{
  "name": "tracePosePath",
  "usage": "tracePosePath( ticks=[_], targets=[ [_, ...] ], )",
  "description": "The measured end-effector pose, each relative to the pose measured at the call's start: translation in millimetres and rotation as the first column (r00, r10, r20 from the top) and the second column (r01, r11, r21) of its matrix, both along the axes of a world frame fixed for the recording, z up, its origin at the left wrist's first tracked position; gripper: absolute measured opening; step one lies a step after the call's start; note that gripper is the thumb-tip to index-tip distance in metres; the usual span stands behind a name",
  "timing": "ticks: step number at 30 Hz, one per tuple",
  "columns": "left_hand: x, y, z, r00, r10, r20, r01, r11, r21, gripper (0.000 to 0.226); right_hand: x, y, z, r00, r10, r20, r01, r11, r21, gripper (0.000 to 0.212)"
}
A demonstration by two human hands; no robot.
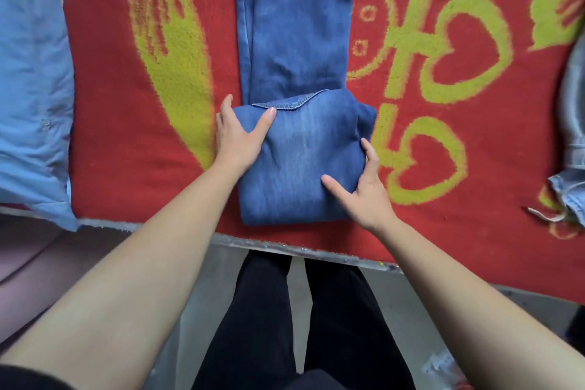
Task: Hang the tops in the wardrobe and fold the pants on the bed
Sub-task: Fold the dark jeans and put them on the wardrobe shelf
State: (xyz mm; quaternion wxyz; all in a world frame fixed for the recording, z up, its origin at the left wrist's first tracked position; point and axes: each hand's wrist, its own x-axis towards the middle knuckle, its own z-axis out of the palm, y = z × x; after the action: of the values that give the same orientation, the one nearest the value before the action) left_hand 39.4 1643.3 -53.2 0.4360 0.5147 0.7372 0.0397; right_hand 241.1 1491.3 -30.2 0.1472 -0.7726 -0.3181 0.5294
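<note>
1. Head view: a pair of blue jeans [297, 41] lay on the bed's red blanket [120, 152], which bore a yellow-green pattern. Their near end was folded over into a thick bundle close to the bed's edge, and the rest ran straight away from the person.
2. The left hand [235, 136] grasped the bundle's left edge, thumb on top and fingers down its side.
3. The right hand [367, 193] grasped the right edge likewise, thumb lying on the denim.
4. A light blue garment [31, 89] lay at the far left, and a paler denim piece [573, 136] at the right border.
</note>
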Motion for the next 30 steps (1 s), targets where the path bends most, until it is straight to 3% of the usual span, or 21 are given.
tracePosePath(
  ticks=[3,8,11,14,15,18,21,23,25,27,30],
  targets=[
    [-2,-2,2,0.998,0.055,0.042,-0.052,0.997,-0.064,0.094,0,10,1,0.998,-0.052,0.024,0.053,0.997,-0.055,0.092],
    [-16,12,4,0.964,0.187,0.192,-0.140,0.962,-0.233,0.095,12,41,13,0.955,-0.228,-0.189,0.188,0.960,-0.207,0.085],
    [-21,16,7,0.912,0.299,0.282,-0.170,0.900,-0.402,0.074,27,67,42,0.887,-0.286,-0.362,0.151,0.922,-0.358,0.075],
    [-30,16,4,0.927,0.259,0.270,-0.031,0.773,-0.633,0.035,48,86,75,0.791,-0.270,-0.549,0.021,0.909,-0.417,0.031],
    [-34,17,1,0.945,0.198,0.261,0.044,0.713,-0.700,0.026,54,91,82,0.781,-0.284,-0.556,0.010,0.896,-0.443,0.022],
    [-81,15,-62,0.977,0.150,0.149,0.027,0.610,-0.792,0.049,60,104,91,0.828,-0.334,-0.451,0.048,0.844,-0.535,0.026],
    [-69,14,-17,0.987,0.155,0.031,-0.066,0.582,-0.810,0.029,56,120,86,0.790,-0.479,-0.382,0.218,0.802,-0.556,0.024],
    [-50,11,21,0.994,0.098,0.047,-0.016,0.559,-0.829,0.032,55,129,77,0.758,-0.560,-0.334,0.347,0.780,-0.521,0.048],
    [-42,20,28,0.980,0.197,-0.022,-0.146,0.641,-0.754,0.042,53,139,67,0.787,-0.560,-0.257,0.414,0.789,-0.454,0.072],
    [-47,35,17,0.939,0.335,-0.080,-0.326,0.791,-0.517,0.059,45,148,58,0.859,-0.472,-0.197,0.379,0.846,-0.374,0.074],
    [-44,67,7,0.936,0.352,0.001,-0.347,0.924,-0.159,0.083,34,162,45,0.969,-0.240,-0.063,0.215,0.937,-0.274,0.068]
  ],
)
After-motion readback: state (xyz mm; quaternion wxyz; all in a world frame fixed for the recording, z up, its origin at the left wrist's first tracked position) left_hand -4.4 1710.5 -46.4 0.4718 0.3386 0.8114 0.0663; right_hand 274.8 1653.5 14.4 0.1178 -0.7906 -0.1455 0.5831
